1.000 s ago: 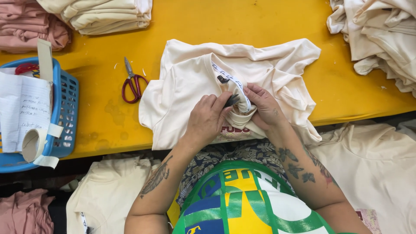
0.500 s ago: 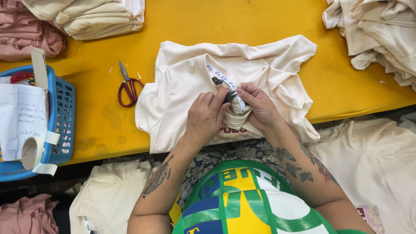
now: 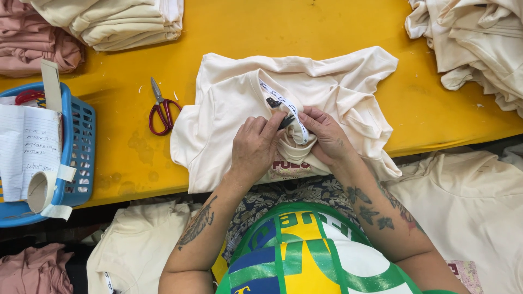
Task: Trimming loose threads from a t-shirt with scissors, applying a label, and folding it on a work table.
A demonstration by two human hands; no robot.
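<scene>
Surface: yellow table (image 3: 261,27), crowded with folded cream stacks (image 3: 128,22) at the back and a loose pile of cream garments (image 3: 479,43) off to our right.
Garment: cream t-shirt (image 3: 229,103) lies bunched in the middle of the table, neckline up.
Left hand (image 3: 253,147): fingers pressed down on the collar, pinching a small dark tag (image 3: 285,121).
Right hand (image 3: 327,136): closed on the neck tape (image 3: 283,106), touching the left.
Nearby: red scissors (image 3: 162,111) just left of the shirt, blue basket (image 3: 76,147) with papers and a tape roll (image 3: 41,190).
Tip: we'd say keep the collar pulled flat so the tag sits square.
</scene>
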